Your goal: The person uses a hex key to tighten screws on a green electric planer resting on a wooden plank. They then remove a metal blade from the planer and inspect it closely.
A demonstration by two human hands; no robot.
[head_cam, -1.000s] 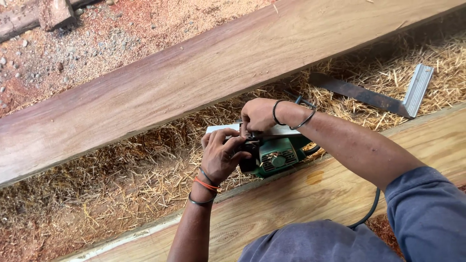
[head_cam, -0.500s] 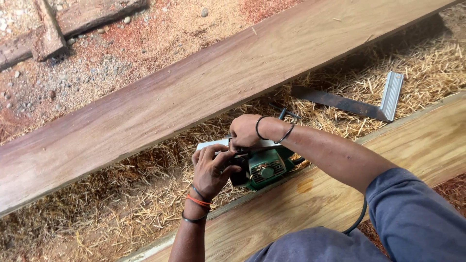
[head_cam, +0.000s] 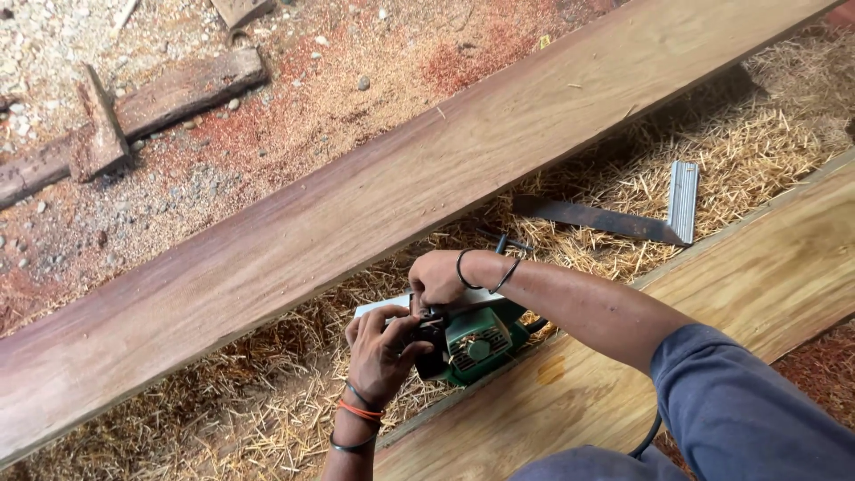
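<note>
Two hands: both of mine were bunched on the front end of the green electric planer, which lay on its side in the straw-coloured shavings between the two boards.
Left hand: my left hand was curled narrow around a small dark part at the planer's nose; what my fingers pinched I could not tell.
Right hand: my right hand was closed down on the same spot from above, fingers tight.
Change: over the last second my head had shifted, so the planer and hands sat lower and left in view, while my grip looked the same.
Meaning: I judged I was still fiddling with that fitting, not planing.
Nearby: a metal try square lay well apart in the shavings; the long dark plank ran beyond, and the pale plank ran under my right arm.
</note>
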